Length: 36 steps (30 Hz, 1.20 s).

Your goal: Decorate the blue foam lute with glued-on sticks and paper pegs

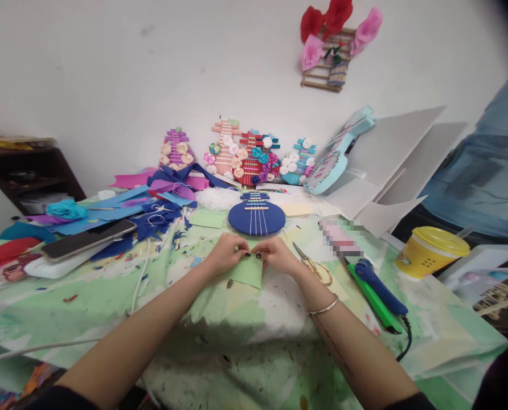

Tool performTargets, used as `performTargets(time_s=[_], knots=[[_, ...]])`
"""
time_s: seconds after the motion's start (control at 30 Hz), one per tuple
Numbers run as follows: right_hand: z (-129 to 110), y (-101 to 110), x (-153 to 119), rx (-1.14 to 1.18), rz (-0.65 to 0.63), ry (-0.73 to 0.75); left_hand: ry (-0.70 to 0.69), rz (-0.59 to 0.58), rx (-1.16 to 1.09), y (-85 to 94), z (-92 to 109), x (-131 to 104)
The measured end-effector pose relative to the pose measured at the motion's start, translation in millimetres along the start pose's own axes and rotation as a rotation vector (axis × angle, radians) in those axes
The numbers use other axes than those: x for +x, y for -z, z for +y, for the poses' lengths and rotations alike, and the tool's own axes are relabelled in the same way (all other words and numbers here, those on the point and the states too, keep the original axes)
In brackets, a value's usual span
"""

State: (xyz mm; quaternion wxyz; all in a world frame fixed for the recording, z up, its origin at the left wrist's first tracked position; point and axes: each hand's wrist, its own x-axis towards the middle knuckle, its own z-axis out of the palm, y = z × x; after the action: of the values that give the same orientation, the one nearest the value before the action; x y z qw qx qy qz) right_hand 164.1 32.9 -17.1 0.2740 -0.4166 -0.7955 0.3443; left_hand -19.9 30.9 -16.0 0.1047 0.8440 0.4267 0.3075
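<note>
My left hand [227,253] and my right hand [278,255] meet over the near middle of the table. Both have their fingers closed on the upper edge of a light green sheet of paper [248,273], one at each side. The sheet is tilted up, and dark fingernails show along its top. Just beyond my hands lies a dark blue lute-shaped craft piece [237,219] with white strings and a light blue neck. To the right of my right hand are gold-handled scissors [311,265].
Blue and purple scraps and a phone [89,238] cover the left side. Decorated lute crafts [252,162] lean against the wall. On the right are a blue corded tool [380,290], a green cutter [371,296] and a yellow tub [427,256]. A white cable [138,279] crosses the left.
</note>
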Motion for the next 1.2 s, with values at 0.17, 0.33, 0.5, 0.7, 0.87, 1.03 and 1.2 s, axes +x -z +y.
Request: performTargets(time_s=[0.17, 0.33, 0.5, 0.7, 0.87, 1.03, 1.2], knots=[[-15, -3, -2, -0.398, 0.094, 0.14, 0.046, -0.009, -0.043, 1.2, -3, 1], [-18, -5, -3, -0.41, 0.086, 0.128, 0.058, 0.014, -0.071, 0.9, -2, 0], [-4, -2, 1, -0.095, 0.116, 0.041, 0.054, 0.019, -0.119, -0.7, -2, -1], [3, 7, -5, 0.343, -0.082, -0.163, 0.028, -0.032, -0.112, -2.0, -2, -1], [5, 6, -6, 0.288, -0.071, -0.092, 0.058, -0.061, -0.188, 1.2, 1, -1], [4, 2, -3, 0.037, 0.001, 0.064, 0.082, -0.045, -0.201, 4.8, 3, 0], [-5, 0, -5, -0.067, -0.035, 0.143, 0.029, 0.02, -0.133, 3.6, -2, -1]])
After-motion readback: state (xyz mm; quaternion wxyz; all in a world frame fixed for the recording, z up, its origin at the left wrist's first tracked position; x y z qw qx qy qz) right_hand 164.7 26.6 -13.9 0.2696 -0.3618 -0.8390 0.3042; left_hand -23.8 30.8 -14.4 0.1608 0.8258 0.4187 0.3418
